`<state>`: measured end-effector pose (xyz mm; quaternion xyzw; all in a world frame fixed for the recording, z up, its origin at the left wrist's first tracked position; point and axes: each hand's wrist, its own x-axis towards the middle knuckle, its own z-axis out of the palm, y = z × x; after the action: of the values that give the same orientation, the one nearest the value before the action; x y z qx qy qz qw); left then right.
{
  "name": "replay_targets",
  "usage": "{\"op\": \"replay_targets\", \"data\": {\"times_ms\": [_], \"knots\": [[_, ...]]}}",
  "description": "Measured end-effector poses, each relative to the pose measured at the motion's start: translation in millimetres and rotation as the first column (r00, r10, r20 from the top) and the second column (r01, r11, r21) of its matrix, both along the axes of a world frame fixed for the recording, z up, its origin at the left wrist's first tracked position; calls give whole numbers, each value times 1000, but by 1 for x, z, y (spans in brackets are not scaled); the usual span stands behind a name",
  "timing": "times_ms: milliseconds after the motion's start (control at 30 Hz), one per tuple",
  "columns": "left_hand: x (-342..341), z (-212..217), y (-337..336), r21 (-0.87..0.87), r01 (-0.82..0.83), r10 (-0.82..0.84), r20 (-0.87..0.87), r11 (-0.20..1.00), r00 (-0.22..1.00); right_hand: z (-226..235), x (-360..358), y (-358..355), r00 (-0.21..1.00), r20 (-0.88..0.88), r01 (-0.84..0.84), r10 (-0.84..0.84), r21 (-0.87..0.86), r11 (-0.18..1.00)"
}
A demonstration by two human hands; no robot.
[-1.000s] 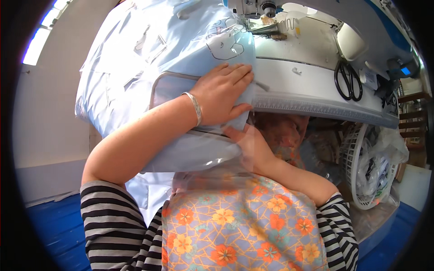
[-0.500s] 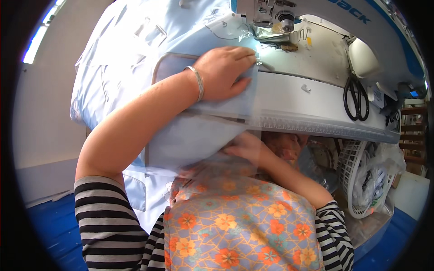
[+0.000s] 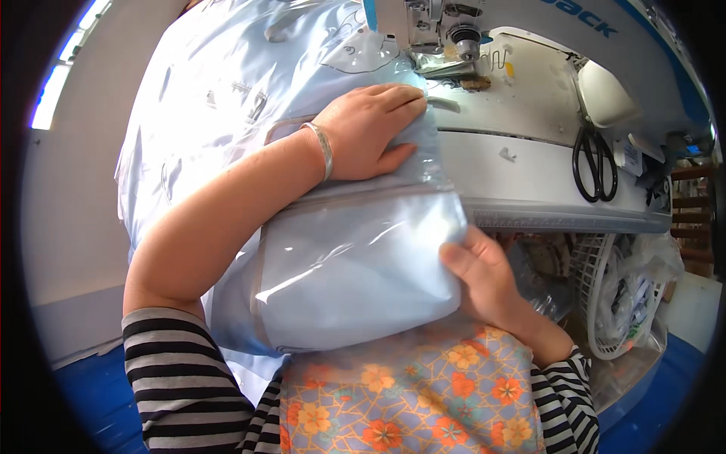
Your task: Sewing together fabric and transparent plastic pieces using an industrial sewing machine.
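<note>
A light-blue sheet (image 3: 355, 265) with a glossy, see-through surface and grey-brown trim lies over the table edge and hangs toward my lap. My left hand (image 3: 370, 129), a silver bangle at its wrist, rests flat on it with fingers stretched forward, close to the sewing machine's (image 3: 454, 34) needle area. Lower down, my right hand (image 3: 488, 272) grips the sheet's right edge, thumb on top and the other fingers mostly hidden beneath. Shiny light-blue material (image 3: 219, 98) spreads in folds beyond my left forearm.
Black-handled scissors (image 3: 595, 163) lie on the right of the machine table (image 3: 522, 174). A ruler strip (image 3: 552, 219) runs along its front edge. Below stands a white plastic basket (image 3: 597, 303) with clear bags. A small clear scrap (image 3: 507, 154) sits on the tabletop.
My right hand has come out from beneath the sheet to its right edge and now grips it. The hanging part is spread wider toward me. My left hand stays nearly in place.
</note>
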<state>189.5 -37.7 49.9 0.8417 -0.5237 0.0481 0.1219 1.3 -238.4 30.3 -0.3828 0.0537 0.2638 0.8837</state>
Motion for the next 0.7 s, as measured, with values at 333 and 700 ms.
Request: {"op": "replay_targets", "data": {"times_ms": [333, 700], "knots": [[40, -1, 7, 50, 137, -143, 127, 989, 982, -19, 4, 15, 981, -121, 166, -154, 93, 982], [21, 7, 5, 85, 68, -79, 136, 994, 988, -19, 19, 22, 980, -123, 160, -154, 35, 987]]}}
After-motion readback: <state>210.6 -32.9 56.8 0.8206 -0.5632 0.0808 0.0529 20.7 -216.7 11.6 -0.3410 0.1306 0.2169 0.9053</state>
